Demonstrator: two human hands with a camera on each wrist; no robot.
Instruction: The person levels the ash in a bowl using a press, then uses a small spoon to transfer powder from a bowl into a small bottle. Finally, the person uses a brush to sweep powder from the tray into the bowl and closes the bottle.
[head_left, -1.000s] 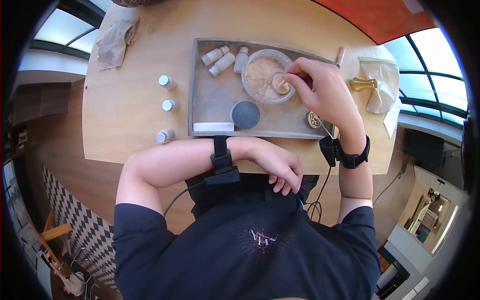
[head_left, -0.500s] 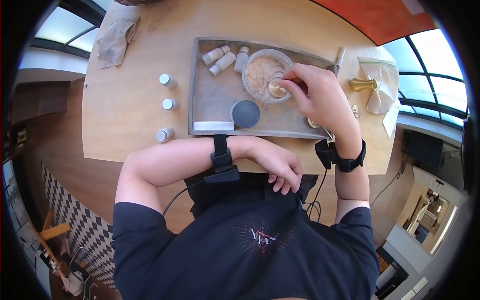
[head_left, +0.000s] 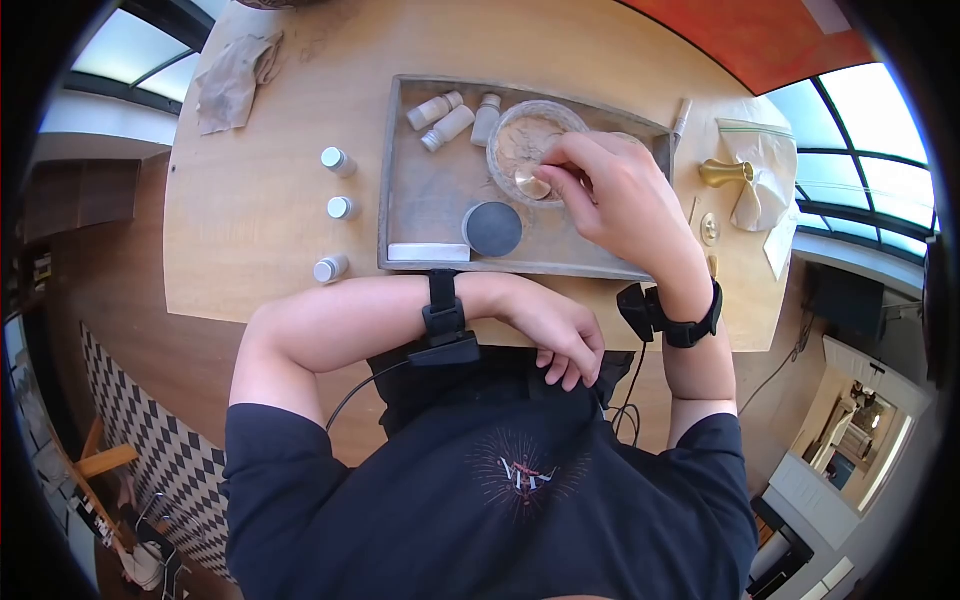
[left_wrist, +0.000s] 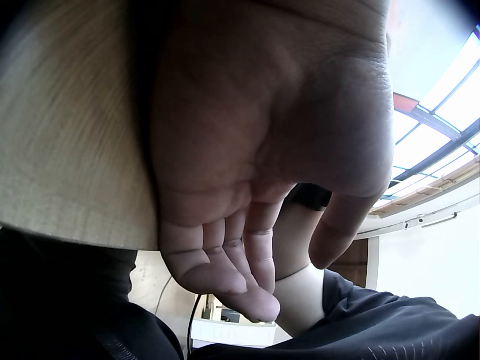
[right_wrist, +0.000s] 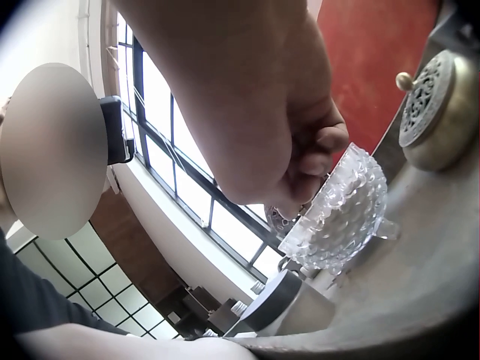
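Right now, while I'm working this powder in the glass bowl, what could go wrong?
If the round metal press pinched by your right hand tips, powder may spill from the textured glass bowl. Your left hand isn't steadying it, so a sideways push might shift it. The lidded brass censer sits nearby; your right hand might knock it.
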